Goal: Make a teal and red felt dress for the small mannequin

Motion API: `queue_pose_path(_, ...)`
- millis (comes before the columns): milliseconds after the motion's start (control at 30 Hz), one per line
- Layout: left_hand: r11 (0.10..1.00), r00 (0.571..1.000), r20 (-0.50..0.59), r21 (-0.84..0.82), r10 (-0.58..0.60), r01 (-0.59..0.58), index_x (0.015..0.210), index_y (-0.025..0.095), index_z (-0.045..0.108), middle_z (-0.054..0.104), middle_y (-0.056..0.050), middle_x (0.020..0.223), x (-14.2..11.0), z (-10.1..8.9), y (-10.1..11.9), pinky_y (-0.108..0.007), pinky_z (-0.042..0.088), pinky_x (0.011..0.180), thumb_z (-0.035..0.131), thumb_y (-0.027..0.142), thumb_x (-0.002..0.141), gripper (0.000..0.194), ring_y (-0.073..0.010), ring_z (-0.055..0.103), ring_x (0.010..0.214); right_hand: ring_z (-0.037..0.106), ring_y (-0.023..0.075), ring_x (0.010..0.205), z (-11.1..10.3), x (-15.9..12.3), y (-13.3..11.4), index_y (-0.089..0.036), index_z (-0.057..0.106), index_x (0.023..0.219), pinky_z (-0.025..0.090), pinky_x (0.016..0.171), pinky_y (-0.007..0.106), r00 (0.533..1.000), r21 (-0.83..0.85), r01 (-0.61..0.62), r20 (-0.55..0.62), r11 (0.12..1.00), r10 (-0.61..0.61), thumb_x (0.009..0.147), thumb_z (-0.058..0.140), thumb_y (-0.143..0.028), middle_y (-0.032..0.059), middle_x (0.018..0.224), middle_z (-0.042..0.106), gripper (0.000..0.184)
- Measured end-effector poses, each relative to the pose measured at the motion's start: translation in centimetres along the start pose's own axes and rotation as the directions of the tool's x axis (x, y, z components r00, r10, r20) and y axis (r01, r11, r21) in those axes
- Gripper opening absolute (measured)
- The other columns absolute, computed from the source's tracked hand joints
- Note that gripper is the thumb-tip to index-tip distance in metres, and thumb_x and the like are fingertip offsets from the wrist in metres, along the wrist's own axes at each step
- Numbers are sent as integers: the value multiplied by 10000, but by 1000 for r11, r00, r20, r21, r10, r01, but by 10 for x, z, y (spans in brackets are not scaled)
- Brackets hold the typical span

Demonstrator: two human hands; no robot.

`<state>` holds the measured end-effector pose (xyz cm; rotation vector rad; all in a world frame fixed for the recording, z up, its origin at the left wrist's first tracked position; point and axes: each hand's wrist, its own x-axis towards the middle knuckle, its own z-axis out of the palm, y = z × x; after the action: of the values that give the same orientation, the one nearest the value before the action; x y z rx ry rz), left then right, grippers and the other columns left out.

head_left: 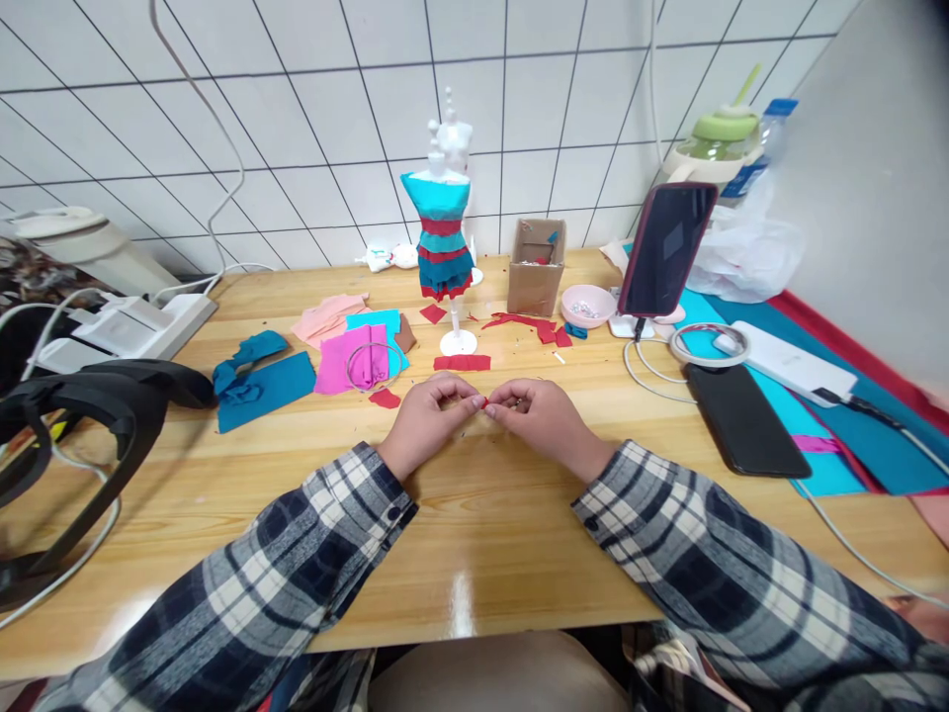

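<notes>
My left hand [437, 410] and my right hand [540, 413] meet above the wooden table, fingertips pinched together on a tiny piece of red paper [485, 403]. Most of that piece is hidden by my fingers. Just beyond my hands lies a flat red strip [462, 363]. Behind it stands a small white dress form [458, 342], dressed in a layered turquoise, red and dark teal outfit [443, 232]. Near my left hand is a red scrap [385, 398], with magenta crepe paper [356, 356] and a thin ring on it farther left.
Dark teal paper [267, 391] lies at left beside a black headset [111, 435]. A cardboard box [536, 272], a pink bowl [588, 306] and red scraps [519, 321] are at the back. To the right are a propped phone [667, 247], a black phone [745, 420] and a white power bank [793, 366].
</notes>
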<state>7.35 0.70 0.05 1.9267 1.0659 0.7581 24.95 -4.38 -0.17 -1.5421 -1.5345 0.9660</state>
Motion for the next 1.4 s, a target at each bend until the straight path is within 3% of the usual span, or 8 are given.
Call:
queue_pose_path(300, 999, 1000, 22, -49, -20, 21, 823, 166, 700, 681, -54, 845, -1, -1, 5, -314, 462, 777, 587, 425, 829, 283, -191, 607, 828, 527, 101, 576, 0, 1, -1, -176, 664, 802, 372, 540, 223, 1000, -86, 21, 9, 996, -20, 802, 583, -327, -7, 692, 656, 172)
queue_pose_path(467, 999, 999, 21, 9, -32, 32, 833, 176, 705, 682, -61, 887, -1, -1, 4, -327, 469, 794, 633, 396, 794, 235, -206, 616, 869, 524, 99, 573, -1, 0, -1, -182, 654, 795, 372, 542, 220, 1000, -103, 29, 1, 994, -29, 794, 586, -301, -13, 693, 652, 137)
queue_pose_path(567, 1000, 1000, 27, 20, -10, 9, 749, 170, 679, 657, -54, 824, -1, -1, 1, -314, 472, 751, 635, 373, 791, 212, -193, 605, 817, 524, 99, 577, -2, 0, 0, -180, 643, 771, 373, 541, 216, 999, -121, 37, 3, 992, -37, 788, 584, -282, -15, 675, 641, 119)
queue_pose_path(833, 988, 988, 91, 80, 127, -135, 746, 178, 678, 651, -51, 818, 2, -4, -6, -318, 475, 774, 650, 352, 793, 182, -181, 600, 804, 518, 85, 567, -8, 2, 2, -177, 671, 758, 368, 559, 210, 987, -215, 159, 62, 964, -149, 766, 602, -212, -24, 652, 644, 77)
queue_pose_path(1000, 991, 992, 60, 71, 110, -114, 747, 176, 679, 654, -51, 813, 2, -4, -7, -319, 476, 766, 648, 358, 798, 192, -181, 605, 794, 539, 90, 570, -8, 2, 0, -190, 710, 921, 403, 578, 223, 995, -124, 91, 44, 988, -86, 788, 603, -270, 2, 780, 706, 189)
queue_pose_path(1233, 992, 994, 60, 78, 96, -100, 743, 183, 674, 660, -48, 811, 1, -3, -5, -320, 476, 775, 653, 354, 792, 179, -187, 604, 815, 566, 111, 590, -6, 3, 0, -172, 687, 767, 408, 572, 223, 998, -45, 33, 48, 998, -31, 771, 610, -276, -5, 644, 658, 129)
queue_pose_path(1400, 998, 999, 1, 38, 48, -48, 880, 183, 690, 692, -60, 911, 0, -4, -2, -337, 475, 830, 649, 358, 804, 194, -198, 626, 877, 551, 108, 596, -7, 3, 0, -167, 680, 778, 394, 566, 220, 1000, -59, 14, -8, 998, -15, 775, 609, -319, -4, 660, 654, 168)
